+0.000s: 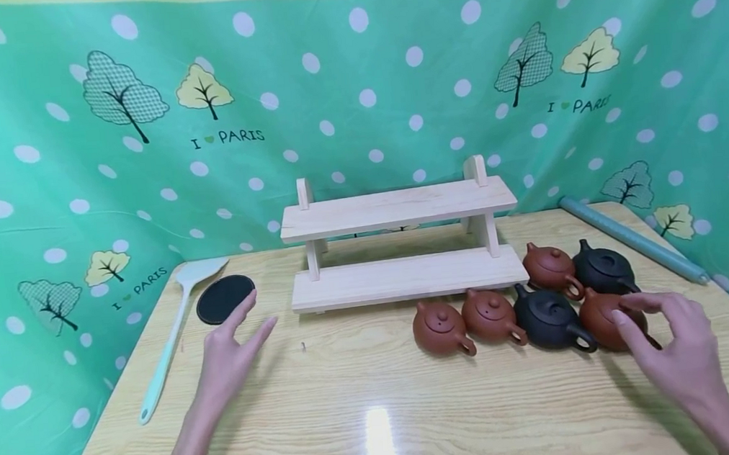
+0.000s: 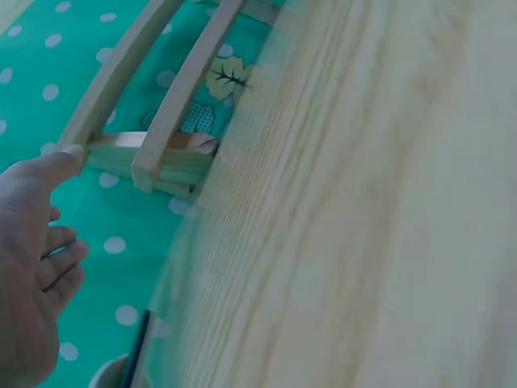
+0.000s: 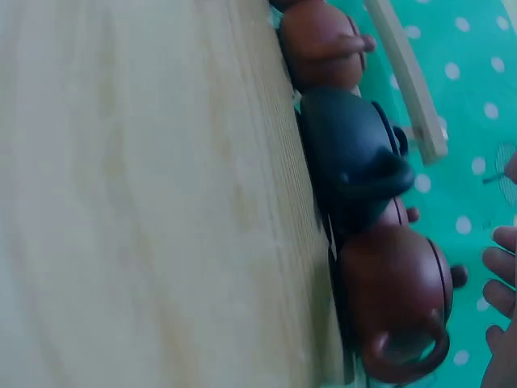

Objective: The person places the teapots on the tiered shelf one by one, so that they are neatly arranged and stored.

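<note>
Above the table's left side hangs my left hand (image 1: 229,358), holding nothing, with thumb and fingers spread apart. Nearest to it is a round black coaster (image 1: 221,301). On the right, my right hand (image 1: 679,344) is held over the front-right reddish-brown teapot (image 1: 600,317), its thumb and forefinger overlapping the pot in the head view. In the right wrist view that hand's fingers (image 3: 502,267) show apart from the same teapot (image 3: 396,291). Beside it stand a black teapot (image 1: 546,316) and two more brown teapots (image 1: 492,314). Behind are another brown teapot (image 1: 546,266) and a black one (image 1: 602,269).
A two-tier wooden shelf (image 1: 401,278) stands at the back middle, its lower board close behind the teapots. Along the left lies a pale spatula (image 1: 175,331) with a long handle. A teal roll (image 1: 632,236) lies at the back right, before a green dotted cloth (image 1: 362,54).
</note>
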Demonstrator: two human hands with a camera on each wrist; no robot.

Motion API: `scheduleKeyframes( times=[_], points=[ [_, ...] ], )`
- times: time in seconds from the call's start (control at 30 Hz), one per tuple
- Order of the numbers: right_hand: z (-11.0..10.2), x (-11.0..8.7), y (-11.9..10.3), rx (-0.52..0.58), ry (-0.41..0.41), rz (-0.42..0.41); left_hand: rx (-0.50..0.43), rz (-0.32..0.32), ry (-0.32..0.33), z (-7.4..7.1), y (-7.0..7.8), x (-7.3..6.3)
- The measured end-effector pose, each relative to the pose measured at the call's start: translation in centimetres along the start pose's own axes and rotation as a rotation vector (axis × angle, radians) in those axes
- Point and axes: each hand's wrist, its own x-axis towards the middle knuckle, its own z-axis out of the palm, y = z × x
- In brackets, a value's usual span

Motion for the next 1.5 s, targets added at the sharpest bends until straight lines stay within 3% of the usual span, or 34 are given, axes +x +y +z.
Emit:
scheduleKeyframes(
  times=[0.23, 0.5, 0.83, 1.03, 1.3, 1.5],
  points=[
    [-1.0, -0.9, 0.4, -0.07, 0.01, 0.264, -0.17, -0.117, -0.054, 1.0, -0.9, 0.4],
    [-1.7, -1.6, 1.4, -0.135, 0.008, 0.377, -0.279, -0.148, -0.09, 2.2, -1.7, 0.9],
    [-2.9, -2.7, 2.0, -0.264, -0.177, 0.532, -0.276, -0.172, -0.131, 3.1, -2.0, 1.2],
    [-3.1, -3.4, 2.2, -0.29, -0.293, 0.519, -0.282, -0.158, -0.128, 3.4, -2.2, 1.4],
    [-2.9, -3.9, 2.5, -0.292, -0.331, 0.465, -0.262, -0.111, -0.126, 3.8, -2.3, 1.7],
    [-2.7, -4.1, 2.5, -0.299, -0.328, 0.445, -0.284, -0.112, -0.13, 4.0, -2.1, 1.7]
  ],
)
